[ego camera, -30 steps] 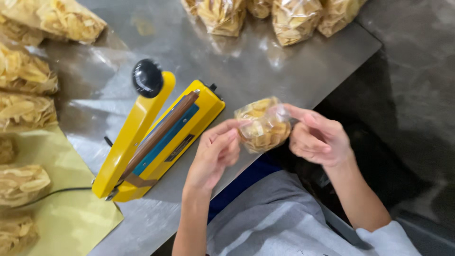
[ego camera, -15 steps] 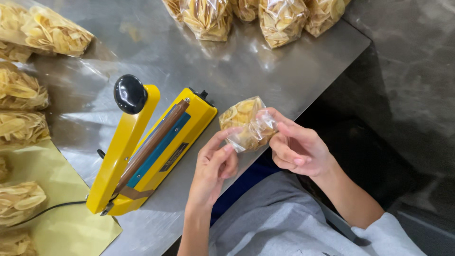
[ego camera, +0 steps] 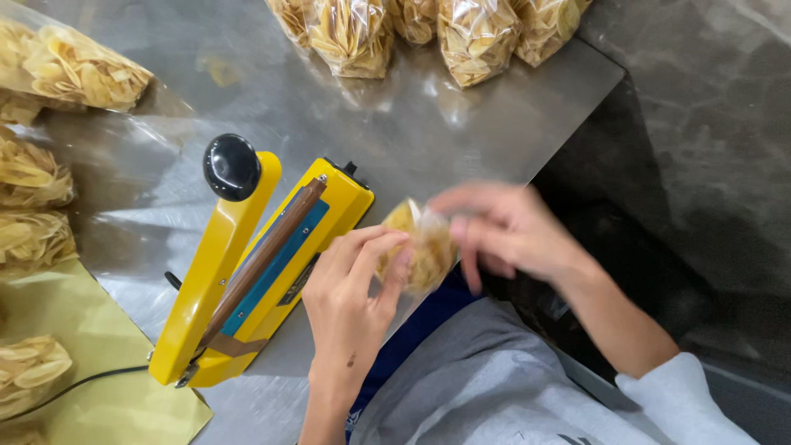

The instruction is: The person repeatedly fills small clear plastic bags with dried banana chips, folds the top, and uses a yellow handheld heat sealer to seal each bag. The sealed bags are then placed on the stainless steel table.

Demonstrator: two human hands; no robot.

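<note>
Both my hands hold a small clear bag of yellow chips (ego camera: 418,245) just off the table's near edge. My left hand (ego camera: 350,288) grips its left side with fingers curled over the bag. My right hand (ego camera: 503,231), blurred with motion, pinches the bag's top from the right. Immediately left of the bag stands a yellow impulse heat sealer (ego camera: 264,272) with its arm raised and a black knob (ego camera: 231,166) on the arm's end.
Several filled chip bags (ego camera: 474,33) line the far edge of the steel table (ego camera: 247,107). More bags (ego camera: 82,70) lie at the left, some on a yellow sheet (ego camera: 91,363). A black cable (ego camera: 74,387) runs from the sealer.
The bag and both hands have dropped slightly toward me and tilted; my right hand shifted over the bag's top and is now blurred. The sealer has not moved.
</note>
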